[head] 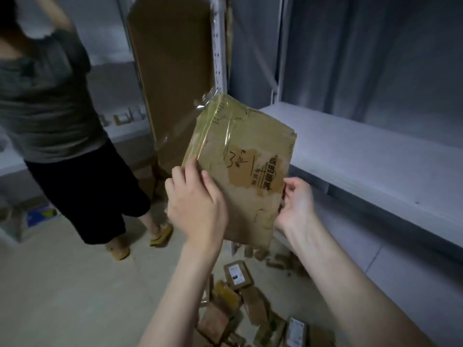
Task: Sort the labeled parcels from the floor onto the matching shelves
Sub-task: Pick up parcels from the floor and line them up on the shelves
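Head cam: the flat cardboard parcel [240,169] is up in the air just left of the white shelf [363,156]. Left hand [198,204] grips one edge and right hand [295,206] pinches the other. The scribbled mark faces the camera, so I'd say it's the label-check step. Next move needs that mark matched to a shelf.

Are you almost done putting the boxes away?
Not yet. Done: a few small boxes seem to sit on the far shelf. In hand: the left hand and right hand hold one taped box. Left: a pile on the floor.
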`<state>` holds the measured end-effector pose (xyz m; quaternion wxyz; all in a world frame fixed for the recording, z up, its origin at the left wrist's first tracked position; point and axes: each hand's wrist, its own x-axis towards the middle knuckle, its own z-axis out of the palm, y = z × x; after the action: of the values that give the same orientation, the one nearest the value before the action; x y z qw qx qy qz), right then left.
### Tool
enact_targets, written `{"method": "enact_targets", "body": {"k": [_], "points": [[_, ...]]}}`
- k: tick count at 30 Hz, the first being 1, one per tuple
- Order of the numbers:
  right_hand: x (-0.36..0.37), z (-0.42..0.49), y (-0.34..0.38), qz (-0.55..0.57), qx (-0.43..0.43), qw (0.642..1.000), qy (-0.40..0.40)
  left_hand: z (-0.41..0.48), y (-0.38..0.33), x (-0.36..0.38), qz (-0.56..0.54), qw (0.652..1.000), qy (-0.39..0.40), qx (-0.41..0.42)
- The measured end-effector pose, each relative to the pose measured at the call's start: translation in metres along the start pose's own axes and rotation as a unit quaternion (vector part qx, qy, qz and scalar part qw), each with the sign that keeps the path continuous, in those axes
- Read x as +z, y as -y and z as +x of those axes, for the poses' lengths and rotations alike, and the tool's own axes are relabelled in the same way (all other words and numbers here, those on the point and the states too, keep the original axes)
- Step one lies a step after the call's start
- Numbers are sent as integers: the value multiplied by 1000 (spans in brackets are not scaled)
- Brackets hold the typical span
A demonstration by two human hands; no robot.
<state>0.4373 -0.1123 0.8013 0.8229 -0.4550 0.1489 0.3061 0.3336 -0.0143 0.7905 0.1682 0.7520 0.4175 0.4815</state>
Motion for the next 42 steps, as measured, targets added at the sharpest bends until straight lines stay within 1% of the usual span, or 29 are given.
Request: {"method": "enact_targets", "body": {"k": [4, 11, 15, 18, 20, 24, 31, 36, 38, 41, 42], "points": [[1, -39, 46, -1, -55, 998, 14, 13, -46, -9, -56, 998, 2, 15], [19, -95, 106, -58, -160, 984, 54, 56, -116, -45, -113, 992, -21, 57], [34, -121, 131, -91, -227, 967, 77, 83, -145, -73, -130, 986, -50, 89], [46, -137, 144, -110, -288, 944, 116, 98, -161, -92, -136, 982, -75, 109], [53, -144, 154, -127, -347, 921, 127, 109, -170, -104, -153, 978, -89, 110], [67, -163, 182, -165, -465, 858, 140, 130, -189, -120, -201, 970, -95, 98], [97, -182, 243, -203, -578, 773, 167, 166, -241, -123, -255, 957, -109, 86], [110, -177, 294, -233, -641, 710, 175, 190, -285, -119, -265, 946, -151, 113], [114, -178, 314, -241, -676, 675, 168, 198, -302, -116, -275, 939, -167, 119], [115, -177, 341, -261, -734, 611, 141, 204, -327, -107, -299, 927, -191, 123], [114, -175, 349, -267, -746, 595, 133, 205, -334, -102, -307, 923, -199, 123]]}}
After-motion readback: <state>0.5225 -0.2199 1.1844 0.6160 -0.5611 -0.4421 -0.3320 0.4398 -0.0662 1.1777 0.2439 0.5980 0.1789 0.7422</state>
